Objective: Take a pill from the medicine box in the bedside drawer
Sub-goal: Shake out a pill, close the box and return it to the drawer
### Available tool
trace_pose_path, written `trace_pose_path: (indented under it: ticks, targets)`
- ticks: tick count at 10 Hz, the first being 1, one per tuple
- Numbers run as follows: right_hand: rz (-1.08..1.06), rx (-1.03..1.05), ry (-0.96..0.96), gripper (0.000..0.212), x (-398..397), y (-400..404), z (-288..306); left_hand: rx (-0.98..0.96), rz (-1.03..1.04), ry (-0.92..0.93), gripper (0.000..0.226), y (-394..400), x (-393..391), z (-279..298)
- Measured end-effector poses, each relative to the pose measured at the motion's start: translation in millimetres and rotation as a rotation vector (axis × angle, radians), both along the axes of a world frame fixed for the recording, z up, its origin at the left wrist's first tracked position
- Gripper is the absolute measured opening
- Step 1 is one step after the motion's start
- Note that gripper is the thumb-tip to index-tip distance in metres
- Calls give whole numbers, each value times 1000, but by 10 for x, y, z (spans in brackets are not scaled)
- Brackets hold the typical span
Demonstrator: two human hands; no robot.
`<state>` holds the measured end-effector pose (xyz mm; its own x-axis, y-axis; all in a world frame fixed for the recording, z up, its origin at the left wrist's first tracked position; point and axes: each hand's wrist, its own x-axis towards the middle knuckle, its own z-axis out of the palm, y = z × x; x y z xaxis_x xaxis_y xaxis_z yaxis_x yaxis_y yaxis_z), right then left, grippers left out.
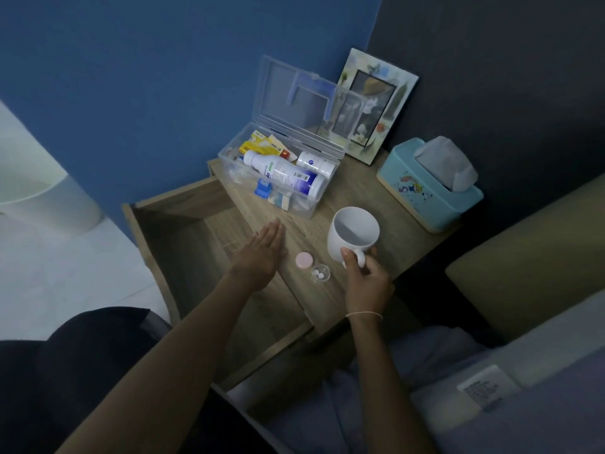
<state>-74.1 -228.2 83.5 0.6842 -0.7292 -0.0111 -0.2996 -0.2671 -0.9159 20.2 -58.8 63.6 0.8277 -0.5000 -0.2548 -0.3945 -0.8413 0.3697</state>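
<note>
Between the two hands, on the wooden desk [353,198], sits a tiny clear round plastic pill cup [320,273] holding white round pills [317,274]; two show plainly, and I cannot tell if more lie under them. Just beyond it, nearer the left hand [262,253], lies its round pink cap [303,259], flat side up. That left hand is spread flat, palm down, fingers together, gripping nothing, over the desk's edge above the pulled-out drawer [183,244]. The right hand [363,273] is closed on the handle of a white ceramic mug [353,235], whose mouth tilts toward me; its inside looks dark and hard to read. Past both hands stands the clear plastic medicine box [278,178], lid upright, long axis running from far left toward near right. A white bottle with a blue label [284,175] lies along that axis, cap end hidden. Other packets inside blur together.
</note>
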Motion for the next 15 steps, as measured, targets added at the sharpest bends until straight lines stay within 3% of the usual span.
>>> trace_pose_path:
  ticks: [2, 4, 6, 8, 11, 12, 13, 15]
  targets:
    - [16, -93, 1, 27, -81, 71, -64, -15, 2, -12, 56, 2, 8, -62]
    - [-55, -52, -28, 30, -92, 130, -30, -28, 7, -4, 57, 7, -1, -76]
    - [-145, -122, -232, 34, -55, 126, 187, -51, 38, -54, 57, 1, -20, -42]
    - [-10, -234, -361, 38, 853, -104, 818, -225, 137, -373, 61, 92, 178, 102]
    - [458, -539, 65, 84, 2323, -506, 970, -105, 174, -404, 66, 357, 760, 196]
    - [469, -546, 75, 74, 2473, -609, 990, -154, 170, -394, 70, 380, 754, 197]
    - [425, -622, -14, 48, 2445, -605, 1016, -168, 163, -387, 72, 397, 740, 187]
    - [472, -685, -278, 25, 2175, -480, 1026, -173, 159, -369, 70, 401, 727, 196]
